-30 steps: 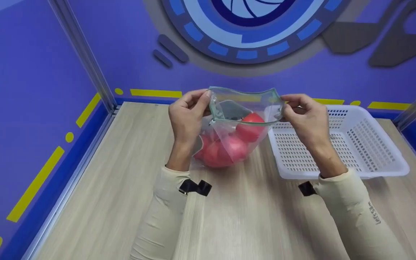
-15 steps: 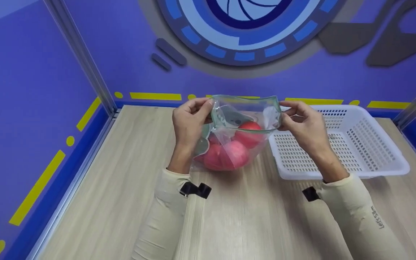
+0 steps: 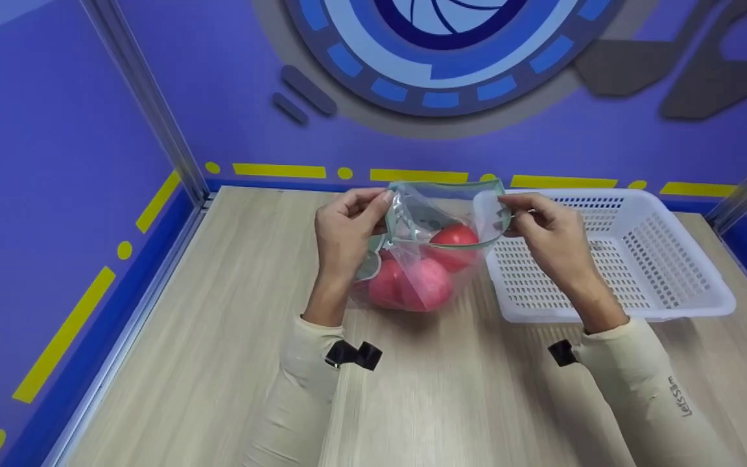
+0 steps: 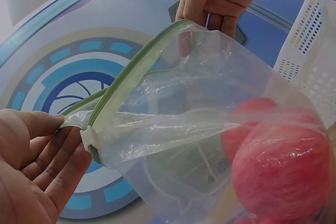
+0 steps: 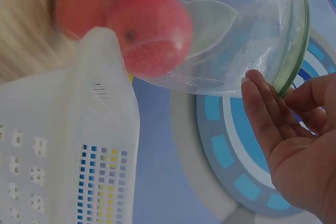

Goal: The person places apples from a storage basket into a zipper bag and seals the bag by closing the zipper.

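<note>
A clear zip bag (image 3: 412, 250) with a green-edged mouth holds several red apples (image 3: 426, 285) and sits on the table, its mouth spread apart. My left hand (image 3: 347, 237) pinches the left corner of the mouth between thumb and fingers. At the opposite corner, my right hand (image 3: 552, 237) pinches the rim. A white slider (image 4: 89, 137) shows on the zip beside the left fingertips in the left wrist view. Through the film in the right wrist view, an apple (image 5: 149, 32) lies near a pale green leaf print (image 5: 212, 24).
A white perforated plastic basket (image 3: 613, 314) stands just right of the bag. The wooden table (image 3: 218, 363) ends at a blue patterned wall (image 3: 250, 139) behind and another wall (image 3: 43, 214) on the left.
Both hands have come down and slightly toward me, still gripping the bag's corners. The bag's mouth has sunk with them and shifted a little right. The basket stays in place.
</note>
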`<state>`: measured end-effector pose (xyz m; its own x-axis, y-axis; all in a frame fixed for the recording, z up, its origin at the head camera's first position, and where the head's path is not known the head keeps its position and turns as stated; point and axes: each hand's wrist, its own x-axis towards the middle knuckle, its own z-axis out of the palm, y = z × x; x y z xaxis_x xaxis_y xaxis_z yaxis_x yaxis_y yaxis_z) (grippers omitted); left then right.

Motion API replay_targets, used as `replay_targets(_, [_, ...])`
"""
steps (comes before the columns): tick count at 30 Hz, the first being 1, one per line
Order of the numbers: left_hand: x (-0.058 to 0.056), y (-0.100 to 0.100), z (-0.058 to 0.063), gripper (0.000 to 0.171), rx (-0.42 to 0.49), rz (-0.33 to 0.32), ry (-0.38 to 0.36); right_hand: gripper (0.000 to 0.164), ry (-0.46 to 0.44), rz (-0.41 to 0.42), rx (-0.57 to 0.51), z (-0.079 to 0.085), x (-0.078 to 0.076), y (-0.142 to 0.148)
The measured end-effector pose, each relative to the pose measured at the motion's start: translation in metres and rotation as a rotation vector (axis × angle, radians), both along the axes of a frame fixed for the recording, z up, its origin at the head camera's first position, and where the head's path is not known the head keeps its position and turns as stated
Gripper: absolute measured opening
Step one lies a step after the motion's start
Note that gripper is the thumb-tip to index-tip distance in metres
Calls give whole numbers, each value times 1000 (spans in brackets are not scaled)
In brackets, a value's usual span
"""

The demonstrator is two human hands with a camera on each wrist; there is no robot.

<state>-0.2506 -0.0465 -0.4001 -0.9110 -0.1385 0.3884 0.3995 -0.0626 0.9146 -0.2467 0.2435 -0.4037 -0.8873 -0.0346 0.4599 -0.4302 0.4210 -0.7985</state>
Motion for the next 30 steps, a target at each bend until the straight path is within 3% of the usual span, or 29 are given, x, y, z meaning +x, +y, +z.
replay_targets(7, [6, 0, -7, 15, 29, -7, 3, 27, 34, -5, 33, -5, 1, 3])
replay_targets(14, [11, 0, -14, 19, -6, -13, 35, 30, 113, -25, 122, -9, 1, 7])
replay_targets(19, [21, -2, -21, 30, -63, -110, 125, 33, 129, -10, 177, -9, 0, 9])
replay_targets(22, [29, -4, -25, 39, -135, -214, 172, 31, 129, 1, 199, -9, -2, 10])
replay_targets(24, [33, -6, -27, 45, -229, -246, 205, 28, 140, -3, 216, -9, -5, 12])
replay_targets(28, [37, -9, -32, 46, -449, -195, 269, 24, 180, -22, 259, -11, -9, 15])
replay_targets(30, [37, -10, -35, 38, -498, -150, 281, 20, 204, -22, 273, -13, -11, 17])
